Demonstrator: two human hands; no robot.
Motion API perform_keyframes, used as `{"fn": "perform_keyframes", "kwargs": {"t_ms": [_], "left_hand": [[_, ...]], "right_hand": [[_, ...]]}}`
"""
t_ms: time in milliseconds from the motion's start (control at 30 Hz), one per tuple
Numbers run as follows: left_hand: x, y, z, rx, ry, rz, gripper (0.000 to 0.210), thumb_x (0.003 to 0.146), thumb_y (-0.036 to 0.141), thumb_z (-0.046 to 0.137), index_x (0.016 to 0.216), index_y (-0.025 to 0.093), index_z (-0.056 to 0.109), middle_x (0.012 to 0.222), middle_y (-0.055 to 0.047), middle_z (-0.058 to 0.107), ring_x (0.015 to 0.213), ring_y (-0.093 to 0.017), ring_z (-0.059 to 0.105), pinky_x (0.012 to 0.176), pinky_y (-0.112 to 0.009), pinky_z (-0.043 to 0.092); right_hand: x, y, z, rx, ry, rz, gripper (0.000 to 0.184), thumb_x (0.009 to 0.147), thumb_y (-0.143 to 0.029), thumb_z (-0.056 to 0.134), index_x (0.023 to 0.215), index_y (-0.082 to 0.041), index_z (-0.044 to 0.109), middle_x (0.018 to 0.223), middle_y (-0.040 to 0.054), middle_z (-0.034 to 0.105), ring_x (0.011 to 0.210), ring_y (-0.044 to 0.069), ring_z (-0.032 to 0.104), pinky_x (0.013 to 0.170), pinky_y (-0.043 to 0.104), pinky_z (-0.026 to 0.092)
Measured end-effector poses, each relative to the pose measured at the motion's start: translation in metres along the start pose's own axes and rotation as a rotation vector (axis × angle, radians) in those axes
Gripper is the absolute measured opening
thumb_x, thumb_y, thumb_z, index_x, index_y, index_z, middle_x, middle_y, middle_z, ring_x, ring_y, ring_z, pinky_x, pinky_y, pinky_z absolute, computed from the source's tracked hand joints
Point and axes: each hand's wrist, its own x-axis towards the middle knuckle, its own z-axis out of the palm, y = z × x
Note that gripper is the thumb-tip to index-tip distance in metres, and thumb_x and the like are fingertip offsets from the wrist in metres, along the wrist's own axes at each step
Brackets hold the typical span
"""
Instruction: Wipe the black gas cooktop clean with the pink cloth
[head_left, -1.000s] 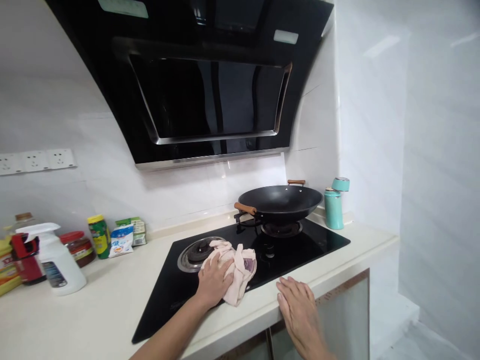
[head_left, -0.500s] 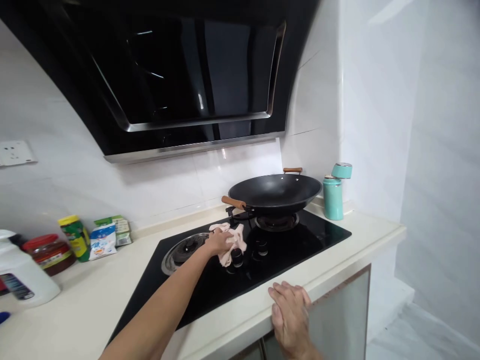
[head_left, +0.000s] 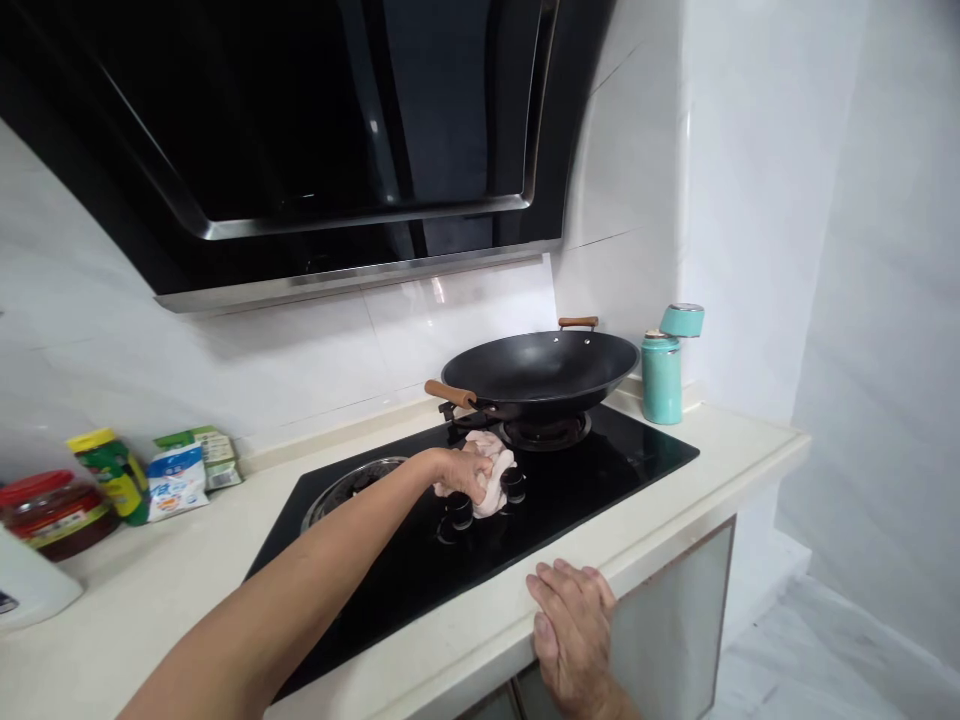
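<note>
My left hand is closed on a pale pink cloth, pressing it to the black glass gas cooktop. The bunched cloth lies just behind the two black control knobs, touching or nearly touching the left knob and the right knob. My left forearm covers part of the left burner. Resting on the front edge of the cream countertop is my right hand, fingers laid over the top and thumb at the edge, holding no object.
A black wok with wooden handles sits on the right burner. The range hood overhangs the cooktop. A turquoise flask stands at right. On the left are a red-lidded jar, seasoning packets and a white bottle.
My left hand has moved the cloth rightward, from beside the left burner to behind the knobs. The view has shifted slightly; my right hand stays on the counter edge.
</note>
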Motion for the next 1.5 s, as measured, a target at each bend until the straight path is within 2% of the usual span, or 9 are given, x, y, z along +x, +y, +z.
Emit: {"fn": "perform_keyframes", "kwargs": {"t_ms": [133,400,567,667,800,900,1167,1333,1500], "left_hand": [[0.003,0.007,0.007,0.035,0.071,-0.036,0.059,0.054,0.037,0.076,0.109,0.024,0.060,0.138,-0.010,0.038,0.119,-0.039,0.045,0.080,-0.044,0.055],[0.021,-0.001,0.026,0.007,0.275,-0.114,0.064,0.068,0.052,0.066,0.128,0.033,0.053,0.146,-0.007,0.037,0.128,-0.036,0.043,0.098,-0.049,0.046],[0.043,-0.012,0.030,-0.014,0.461,-0.213,0.082,0.080,0.062,0.050,0.153,0.032,0.029,0.156,-0.013,0.029,0.136,-0.039,0.036,0.104,-0.058,0.037],[0.054,-0.021,0.030,-0.024,0.487,-0.223,0.079,0.084,0.065,0.045,0.156,0.041,0.023,0.162,-0.007,0.026,0.138,-0.038,0.035,0.107,-0.058,0.035],[0.054,-0.030,0.034,-0.023,0.491,-0.214,0.067,0.088,0.066,0.040,0.151,0.046,0.035,0.168,0.003,0.016,0.147,-0.039,0.022,0.112,-0.060,0.029],[0.039,-0.038,0.042,-0.016,0.488,-0.215,0.063,0.090,0.061,0.040,0.150,0.043,0.039,0.169,0.003,0.014,0.149,-0.038,0.020,0.113,-0.058,0.030],[-0.041,-0.055,0.077,0.040,0.523,-0.255,0.053,0.091,0.051,0.046,0.141,0.035,0.052,0.159,-0.002,0.038,0.140,-0.033,0.039,0.109,-0.051,0.039],[-0.098,-0.040,0.108,0.071,0.568,-0.240,0.053,0.086,0.051,0.052,0.133,0.028,0.058,0.148,-0.007,0.050,0.133,-0.034,0.044,0.107,-0.052,0.037],[-0.151,-0.007,0.140,0.086,0.605,-0.149,0.054,0.083,0.057,0.054,0.127,0.029,0.062,0.143,-0.005,0.054,0.127,-0.033,0.047,0.107,-0.048,0.036]], "right_hand": [[-0.006,0.002,0.003,0.002,0.012,0.019,0.032,0.093,-0.019,0.045,0.116,-0.021,0.066,0.111,0.0059,0.073,0.109,0.025,0.064,0.107,0.047,0.030],[-0.011,0.004,0.002,-0.003,-0.025,0.020,0.033,0.093,-0.022,0.045,0.119,-0.021,0.065,0.113,0.0064,0.072,0.111,0.025,0.063,0.109,0.048,0.030],[-0.011,0.003,0.000,0.002,-0.040,0.019,0.033,0.095,-0.021,0.044,0.120,-0.021,0.065,0.113,0.0065,0.072,0.113,0.025,0.062,0.110,0.048,0.029],[-0.011,0.003,0.001,0.007,-0.023,0.035,0.032,0.096,-0.021,0.043,0.119,-0.020,0.065,0.112,0.0067,0.072,0.113,0.025,0.062,0.109,0.048,0.029],[-0.010,0.005,0.001,0.013,-0.031,0.012,0.031,0.096,-0.024,0.044,0.119,-0.020,0.065,0.113,0.0073,0.071,0.112,0.025,0.061,0.108,0.048,0.030],[-0.008,0.006,-0.001,0.029,-0.030,0.004,0.031,0.096,-0.024,0.044,0.118,-0.019,0.065,0.113,0.0078,0.071,0.113,0.026,0.061,0.107,0.048,0.032],[0.002,-0.002,-0.005,0.051,0.004,0.037,0.027,0.096,-0.021,0.045,0.112,-0.020,0.066,0.110,0.0061,0.070,0.110,0.022,0.061,0.104,0.044,0.034],[0.005,-0.006,-0.010,0.051,-0.022,0.065,0.026,0.097,-0.020,0.044,0.109,-0.019,0.067,0.109,0.0062,0.070,0.111,0.021,0.059,0.105,0.044,0.033],[0.008,-0.011,-0.013,0.046,-0.047,0.070,0.025,0.097,-0.018,0.043,0.107,-0.017,0.067,0.106,0.0074,0.070,0.109,0.022,0.057,0.104,0.045,0.033]]}}
